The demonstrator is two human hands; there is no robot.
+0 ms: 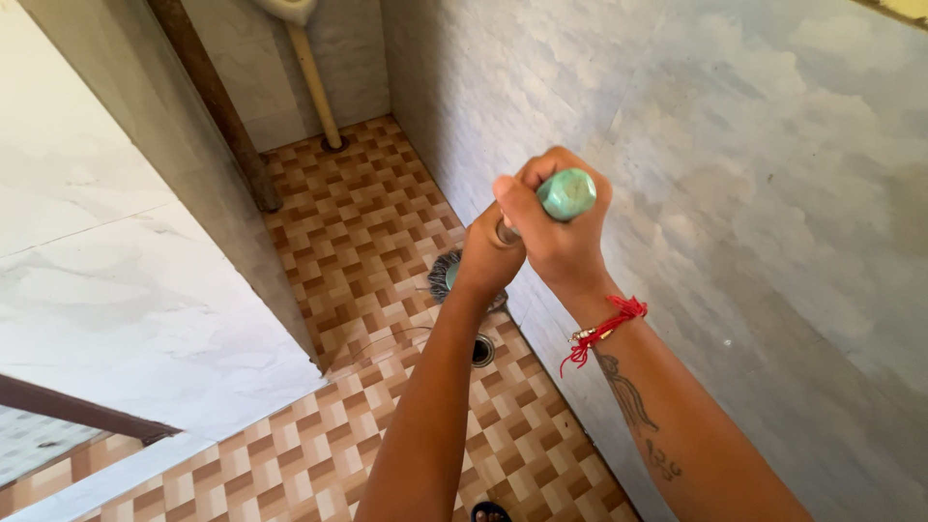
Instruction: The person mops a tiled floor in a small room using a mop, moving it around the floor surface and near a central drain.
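Both arms reach down and forward, close together. The right hand (559,237) is fisted tight, knuckles up, wrist bent. The left hand (488,259) is clenched just below it, touching, forearm straight.
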